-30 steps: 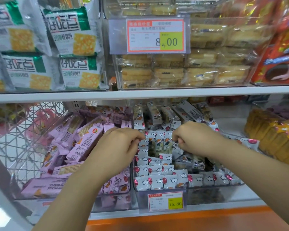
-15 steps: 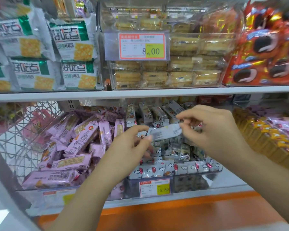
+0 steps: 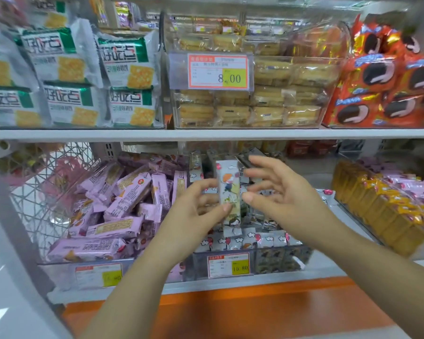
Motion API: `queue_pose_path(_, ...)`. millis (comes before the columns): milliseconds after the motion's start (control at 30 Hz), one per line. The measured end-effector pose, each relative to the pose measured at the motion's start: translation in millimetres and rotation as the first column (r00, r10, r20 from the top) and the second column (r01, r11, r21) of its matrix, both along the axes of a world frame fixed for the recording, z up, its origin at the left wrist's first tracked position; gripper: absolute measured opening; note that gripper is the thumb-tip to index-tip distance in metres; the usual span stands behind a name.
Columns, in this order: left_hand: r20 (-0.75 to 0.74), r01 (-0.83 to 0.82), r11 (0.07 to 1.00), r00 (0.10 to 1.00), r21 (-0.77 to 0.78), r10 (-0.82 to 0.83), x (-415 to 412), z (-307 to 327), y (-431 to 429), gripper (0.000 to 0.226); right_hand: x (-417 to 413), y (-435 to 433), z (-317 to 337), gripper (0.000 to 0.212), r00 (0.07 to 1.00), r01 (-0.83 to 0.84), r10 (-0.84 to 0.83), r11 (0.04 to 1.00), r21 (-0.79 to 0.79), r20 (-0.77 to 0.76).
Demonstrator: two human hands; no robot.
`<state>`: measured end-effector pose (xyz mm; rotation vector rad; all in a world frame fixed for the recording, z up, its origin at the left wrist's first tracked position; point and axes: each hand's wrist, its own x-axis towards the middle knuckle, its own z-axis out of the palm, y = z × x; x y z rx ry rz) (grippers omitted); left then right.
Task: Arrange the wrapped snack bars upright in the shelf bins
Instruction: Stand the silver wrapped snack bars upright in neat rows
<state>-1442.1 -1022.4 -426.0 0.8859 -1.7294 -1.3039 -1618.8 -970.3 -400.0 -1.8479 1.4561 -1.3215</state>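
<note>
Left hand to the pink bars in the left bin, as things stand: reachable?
Probably not yet. The left hand grips a white snack bar, so it has no free grip. The way itself looks open: the pink bars lie uncovered just left of it.

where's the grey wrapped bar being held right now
Head view, centre: the grey wrapped bar stands upright, pinched by the left hand, with the right hand open to its right, above the middle bin.

Bright even shop light, motion blur, bowed wide-angle edges.
</note>
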Motion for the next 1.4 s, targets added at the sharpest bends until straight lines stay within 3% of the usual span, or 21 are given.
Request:
queue_pose_path(67, 0.031, 0.049, 0.996, 0.998, -0.072, -0.047, -0.3, 1.1, -2.4, 0.037, 3.1, -9.6, 4.5, 0.048, 0.998, -0.020, 0.021, 0.999, 0.035, -0.056)
queue_pose_path(167, 0.120, 0.034, 0.972, 0.993, -0.233, -0.006, 2.6, 3.7, -10.9, 0.038, 10.1, -16.6, 9.7, 0.030, 0.996, -0.030, 0.024, 0.998, -0.062, -0.085)
queue_pose_path(267, 0.266, -0.108, 0.892, 0.933, -0.439, 0.244, 14.1, 2.6, -26.6, 0.030, 8.0, -29.0, 4.8, 0.037, 0.984, 0.056, -0.083, 0.984, -0.168, -0.160)
queue_pose_path(367, 0.368, -0.153, 0.807, 0.831, -0.570, 0.417, 24.9, -3.2, -40.1, 0.027, 5.2, -52.6, -12.0, 0.031, 0.960, 0.159, -0.174, 0.983, -0.088, -0.219)
queue_pose_path(467, 0.418, -0.119, 0.794, 0.798, -0.596, 0.434, 28.3, -9.6, -47.7, 0.026, 6.1, -78.1, -32.1, 0.026, 0.952, 0.145, -0.129, 0.989, 0.037, -0.278)
queue_pose_path(567, 0.443, -0.099, 0.775, 0.772, -0.624, 0.455, 29.4, -16.3, -54.0, 0.023, 6.5, -94.6, -43.0, 0.022, 0.976, 0.044, 0.005, 0.975, 0.217, -0.220)
queue_pose_path(867, 0.449, -0.070, 0.727, 0.744, -0.683, 0.494, 28.4, -27.2, -58.0, 0.018, -1.5, -122.1, -56.9, 0.007, 0.944, -0.104, 0.264, 0.810, 0.577, -0.200)
queue_pose_path(1033, 0.448, -0.062, 0.706, 0.733, -0.705, 0.512, 28.9, -28.4, -59.2, 0.018, -7.6, -122.7, -55.5, 0.008, 0.936, -0.115, 0.291, 0.784, 0.610, -0.198)
queue_pose_path(1267, 0.413, -0.085, 0.692, 0.747, -0.717, 0.521, 30.1, -30.5, -58.1, 0.020, -15.1, -121.4, -48.1, 0.026, 0.962, -0.057, 0.180, 0.868, 0.494, -0.206)
queue_pose_path(1400, 0.401, -0.081, 0.679, 0.753, -0.730, 0.522, 31.0, -31.6, -59.1, 0.020, -5.7, -121.3, -44.5, 0.022, 0.960, -0.076, 0.209, 0.835, 0.545, -0.187)
